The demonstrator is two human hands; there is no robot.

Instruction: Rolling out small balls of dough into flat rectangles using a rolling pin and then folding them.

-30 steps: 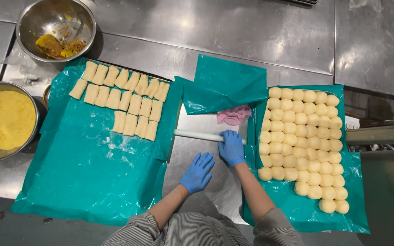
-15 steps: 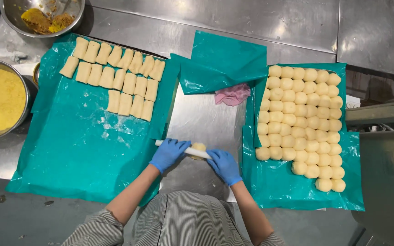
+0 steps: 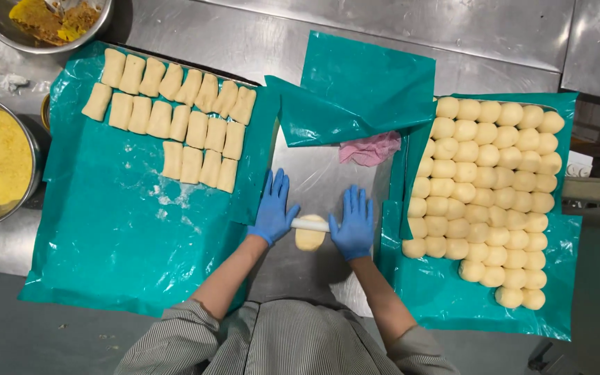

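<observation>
Both blue-gloved hands lay flat, fingers spread, on a white rolling pin (image 3: 310, 224): left hand (image 3: 274, 208) on its left end, right hand (image 3: 353, 222) on its right. Beneath the pin sat a flattened dough piece (image 3: 310, 239) on the steel table (image 3: 314, 173), between the teal sheet of shaped dough logs (image 3: 175, 118) and the dough balls (image 3: 487, 187).

Dough station on a worktop (image 3: 508, 35)
Folded dough pieces (image 3: 175, 121) upper left, dough balls (image 3: 487, 194) right, rolling pin (image 3: 310, 224) on dough (image 3: 309, 239) at centre.
</observation>
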